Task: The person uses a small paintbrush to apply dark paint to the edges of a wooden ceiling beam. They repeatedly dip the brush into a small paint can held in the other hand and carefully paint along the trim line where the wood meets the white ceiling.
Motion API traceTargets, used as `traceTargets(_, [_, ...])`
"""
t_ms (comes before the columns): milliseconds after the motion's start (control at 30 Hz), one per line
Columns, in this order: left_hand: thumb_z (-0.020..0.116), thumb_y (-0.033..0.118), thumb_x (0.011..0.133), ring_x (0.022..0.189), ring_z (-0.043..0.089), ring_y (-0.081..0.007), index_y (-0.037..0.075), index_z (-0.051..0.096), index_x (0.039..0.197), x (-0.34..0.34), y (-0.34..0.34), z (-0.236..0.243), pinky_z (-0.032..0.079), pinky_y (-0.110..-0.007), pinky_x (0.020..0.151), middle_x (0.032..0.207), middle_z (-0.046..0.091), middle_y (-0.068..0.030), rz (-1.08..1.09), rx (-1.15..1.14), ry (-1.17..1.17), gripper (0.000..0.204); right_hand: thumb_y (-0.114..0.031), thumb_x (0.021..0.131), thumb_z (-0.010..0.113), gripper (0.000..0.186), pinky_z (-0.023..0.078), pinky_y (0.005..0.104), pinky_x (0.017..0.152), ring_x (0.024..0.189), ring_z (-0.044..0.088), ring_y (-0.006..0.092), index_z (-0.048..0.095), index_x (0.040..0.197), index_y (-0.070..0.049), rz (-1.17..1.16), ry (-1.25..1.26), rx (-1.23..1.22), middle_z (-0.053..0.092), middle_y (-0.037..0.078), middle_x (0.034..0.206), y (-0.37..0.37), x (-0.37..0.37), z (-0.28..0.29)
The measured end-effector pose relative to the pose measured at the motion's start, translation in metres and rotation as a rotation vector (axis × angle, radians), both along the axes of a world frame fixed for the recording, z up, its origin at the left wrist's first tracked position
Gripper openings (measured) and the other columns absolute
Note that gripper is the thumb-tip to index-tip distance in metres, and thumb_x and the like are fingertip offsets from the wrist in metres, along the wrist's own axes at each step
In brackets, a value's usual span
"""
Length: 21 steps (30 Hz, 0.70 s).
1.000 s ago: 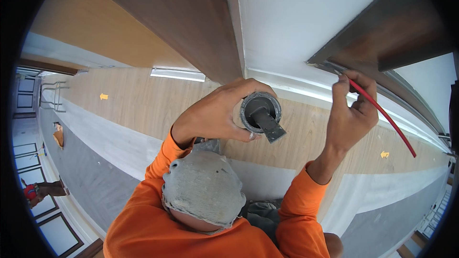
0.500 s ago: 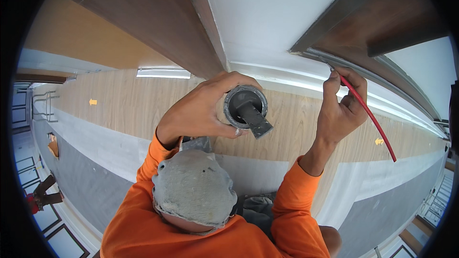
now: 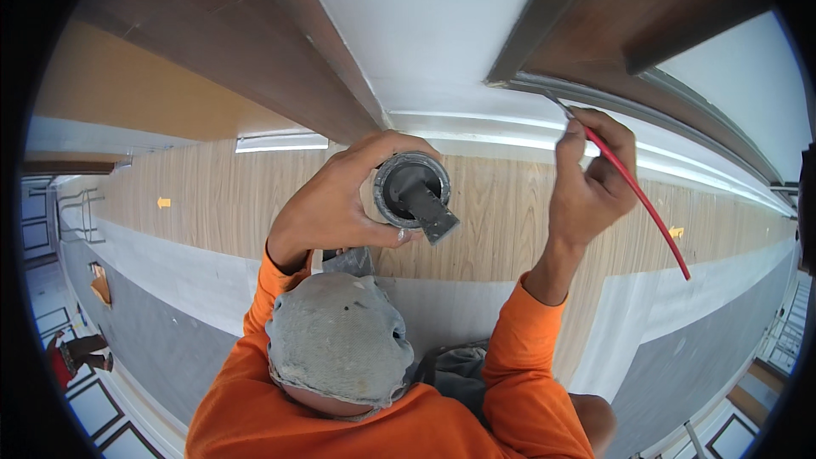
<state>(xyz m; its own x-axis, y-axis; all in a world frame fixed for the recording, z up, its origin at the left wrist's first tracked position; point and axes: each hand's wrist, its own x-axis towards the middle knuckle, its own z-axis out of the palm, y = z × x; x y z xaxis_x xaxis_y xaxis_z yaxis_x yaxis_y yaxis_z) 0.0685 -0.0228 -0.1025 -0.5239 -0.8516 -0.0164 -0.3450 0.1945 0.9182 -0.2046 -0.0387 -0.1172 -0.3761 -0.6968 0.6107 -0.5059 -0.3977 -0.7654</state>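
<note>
1. While the right hand [image 3: 592, 177] holds a slender red-handled tool [image 3: 639, 191] up to the grey trim [image 3: 612, 95] under a dark brown panel [image 3: 586, 30], I'd judge the work to be under way rather than finished.
2. As for what is done, the trim looks mostly an even grey from where I stand, with a small pale spot at its near corner; whether any of that grey is fresh, I cannot tell.
3. What is left is harder to judge: the trim runs on well past the tool to the right, and nothing shows me which lengths need attention. The tool's thin tip sits at the trim, touching or just short of it.
4. The left hand [image 3: 323, 204] is spread in a broad curve around a dark cup [image 3: 395, 180], thumb on one side and fingers on the other, keeping its mouth up.
5. A flat grey blade [image 3: 432, 214] rests in that cup and juts out over the rim, on the side toward the right hand; neither hand seems to grip it.
6. The right hand is drawn in to a narrow pinch near the tool's tip end, much as one holds a pen, and the red handle slopes away behind it.
7. The cup is over the wood-look floor [image 3: 493, 221], well apart from the trim.
</note>
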Motion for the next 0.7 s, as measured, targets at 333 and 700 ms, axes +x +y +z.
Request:
traceTargets(333, [0.092,0.018,0.056,0.128,0.063,-0.029,0.009,0.065,0.134,-0.009,-0.001,0.0,0.046,-0.043,0.113,0.133,0.068,-0.0099,-0.039,-0.036,0.019,0.084,0.01,0.083,0.072,0.019,0.052,0.026,0.082,0.088,0.067,0.0129,0.073,0.1,0.001,0.243,-0.288,0.121,0.074,0.007,0.092,0.016,-0.002,0.02])
traceTargets(700, [0.09,0.013,0.058,0.124,0.061,-0.0346,0.007,0.064,0.135,-0.031,0.0,0.001,0.046,-0.046,0.108,0.131,0.068,-0.0119,-0.162,-0.1,-0.038,0.081,-0.006,0.074,0.085,0.015,0.043,0.0373,0.077,0.072,0.053,0.0201,0.079,0.086,-0.01,0.649,0.334,0.495,0.06,0.001,0.067,0.036,0.004,0.058])
